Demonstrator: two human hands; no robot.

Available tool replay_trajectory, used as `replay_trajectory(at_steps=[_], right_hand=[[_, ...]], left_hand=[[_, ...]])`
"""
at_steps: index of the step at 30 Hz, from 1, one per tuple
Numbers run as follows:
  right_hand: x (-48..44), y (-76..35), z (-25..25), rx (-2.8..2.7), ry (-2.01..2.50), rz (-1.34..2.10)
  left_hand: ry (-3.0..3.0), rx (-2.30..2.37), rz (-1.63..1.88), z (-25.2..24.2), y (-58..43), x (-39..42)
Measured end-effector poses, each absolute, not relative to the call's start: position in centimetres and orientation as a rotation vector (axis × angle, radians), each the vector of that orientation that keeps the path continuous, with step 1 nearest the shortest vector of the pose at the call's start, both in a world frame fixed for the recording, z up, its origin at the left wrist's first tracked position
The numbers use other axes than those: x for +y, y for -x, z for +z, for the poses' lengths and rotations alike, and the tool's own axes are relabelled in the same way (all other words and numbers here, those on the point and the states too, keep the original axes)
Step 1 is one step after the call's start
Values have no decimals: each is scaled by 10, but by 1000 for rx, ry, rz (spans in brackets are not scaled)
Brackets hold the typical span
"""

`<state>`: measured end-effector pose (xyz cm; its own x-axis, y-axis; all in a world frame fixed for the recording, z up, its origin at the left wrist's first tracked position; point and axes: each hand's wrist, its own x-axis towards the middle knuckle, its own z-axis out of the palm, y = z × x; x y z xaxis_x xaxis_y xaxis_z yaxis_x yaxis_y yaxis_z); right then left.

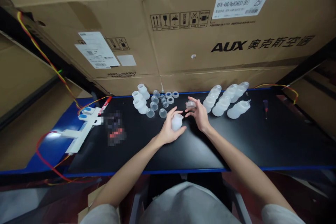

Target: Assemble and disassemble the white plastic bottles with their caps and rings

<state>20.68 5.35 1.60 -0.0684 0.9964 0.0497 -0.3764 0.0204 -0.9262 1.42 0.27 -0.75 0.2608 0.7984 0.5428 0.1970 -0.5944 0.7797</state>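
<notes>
My left hand (169,129) is closed around a small milky plastic bottle (176,121) with its mouth facing up. Above and right of it, my right hand (200,113) pinches a translucent cap-like piece (190,104) between its fingers, apart from the bottle. Left of my hands stand several open-mouthed bottles (140,105) of the same kind. Between these and my hands lie clear domed covers (163,113) and white rings (170,100), with smaller clear pieces (165,104) among them. Several bottles with clear tops (223,105) stand in rows beyond my right hand.
A large cardboard box (181,52) walls off the back of the black table (189,154). A white power strip (84,129) with cables and a red marker (106,104) lie at the left. A small dark screwdriver-like tool (266,108) lies at the right.
</notes>
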Motion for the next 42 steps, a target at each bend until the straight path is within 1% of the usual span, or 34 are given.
replay_trajectory(at_steps=[3,7,11,13,15,21,23,25,26,29,31,34,36,40,42], right_hand=[[46,-203,24,-1056,846,1304],[34,-198,29,-1209,787,1309],[24,-198,30,-1362,696,1439],[24,-200,29,-1377,657,1477],[26,-202,29,-1378,628,1551],[24,-199,26,-1160,518,1928],[23,-198,24,-1094,470,2007],[24,-199,23,-1114,481,2012],[26,-201,23,-1160,519,1962],[32,-205,23,-1343,706,1656],[36,-207,24,-1373,762,1522],[37,-209,30,-1242,729,1523],[38,-211,33,-1211,709,1548],[39,-213,30,-1369,654,1687],[38,-211,24,-1433,685,1647]], left_hand=[[-1739,994,1213,-17,-20,7],[-1733,1211,982,-13,-22,8],[-1654,1198,1012,-2,-20,7],[-1529,1101,974,4,-16,6],[-1349,969,866,8,-12,5],[-867,388,495,8,-7,0],[-772,249,430,7,-11,-4],[-753,257,467,7,-14,-6],[-774,324,513,8,-14,-7],[-948,682,690,13,-15,-4],[-1056,867,779,16,-15,1],[-1059,941,861,16,-15,8],[-1052,922,852,14,-14,10],[-1134,840,765,9,-11,7],[-1228,819,723,9,-10,4]])
